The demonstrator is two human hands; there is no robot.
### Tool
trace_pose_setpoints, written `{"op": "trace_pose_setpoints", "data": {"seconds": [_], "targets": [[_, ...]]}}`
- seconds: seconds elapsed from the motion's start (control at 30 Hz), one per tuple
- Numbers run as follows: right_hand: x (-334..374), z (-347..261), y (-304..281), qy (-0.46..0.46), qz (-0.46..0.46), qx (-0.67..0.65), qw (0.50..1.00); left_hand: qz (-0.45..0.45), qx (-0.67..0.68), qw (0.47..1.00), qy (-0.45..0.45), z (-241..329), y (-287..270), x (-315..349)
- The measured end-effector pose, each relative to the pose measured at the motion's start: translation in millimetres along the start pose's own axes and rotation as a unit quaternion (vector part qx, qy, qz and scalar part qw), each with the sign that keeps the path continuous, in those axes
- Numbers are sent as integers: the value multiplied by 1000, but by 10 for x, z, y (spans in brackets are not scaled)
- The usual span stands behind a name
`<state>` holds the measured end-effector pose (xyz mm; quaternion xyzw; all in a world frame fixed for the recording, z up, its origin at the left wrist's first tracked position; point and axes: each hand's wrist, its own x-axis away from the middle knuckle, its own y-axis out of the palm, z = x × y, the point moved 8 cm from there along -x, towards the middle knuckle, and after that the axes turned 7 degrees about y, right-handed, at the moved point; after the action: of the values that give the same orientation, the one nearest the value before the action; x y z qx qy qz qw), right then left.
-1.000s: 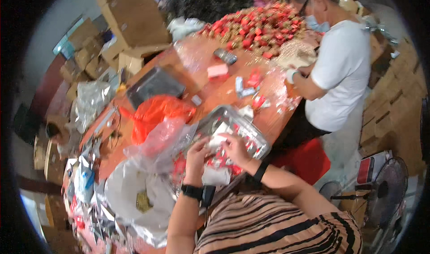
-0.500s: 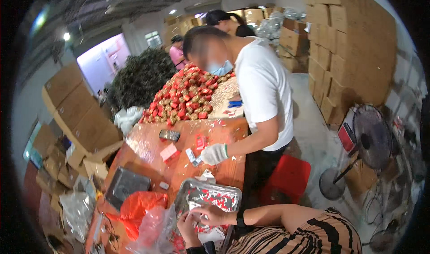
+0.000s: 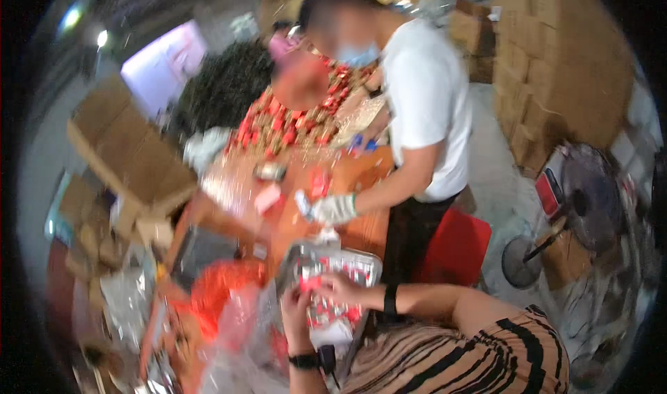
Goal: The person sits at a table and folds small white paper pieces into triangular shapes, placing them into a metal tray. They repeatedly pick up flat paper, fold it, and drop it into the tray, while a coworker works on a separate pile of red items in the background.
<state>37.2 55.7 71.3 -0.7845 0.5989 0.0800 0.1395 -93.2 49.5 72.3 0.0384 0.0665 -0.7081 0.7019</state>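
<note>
Over a metal tray (image 3: pixel 372 260) of small red, white and dark pieces, my two hands meet with fingers pinched. A small red piece (image 3: pixel 312 283) shows at their fingertips, blurred by motion. My left hand (image 3: pixel 297 309) grips it from the left and wears a black wristband. From the right, my right hand (image 3: pixel 342 290) touches the same piece, also with a black band at its wrist. White paper-like sheets (image 3: pixel 332 333) lie in the tray just below my hands.
Across the table (image 3: pixel 361 224), a masked person in white rests a gloved hand (image 3: pixel 335 210) near small boxes. Red-gold items (image 3: pixel 278 126) are heaped beyond. An orange bag (image 3: pixel 226 290) and black tray (image 3: pixel 207 255) lie left; a red stool (image 3: pixel 455 248) stands right.
The view has shifted and blurred. A red piece now shows at my fingertips, where a whitish one showed before. The other person's gloved hand stays near the small boxes.
</note>
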Motion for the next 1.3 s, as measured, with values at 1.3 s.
{"op": "trace_pose_setpoints", "data": {"seconds": [1.3], "targets": [[-749,1799,700,82,-160,352,918,-139,-587,796,41,-823,-158,1061]]}}
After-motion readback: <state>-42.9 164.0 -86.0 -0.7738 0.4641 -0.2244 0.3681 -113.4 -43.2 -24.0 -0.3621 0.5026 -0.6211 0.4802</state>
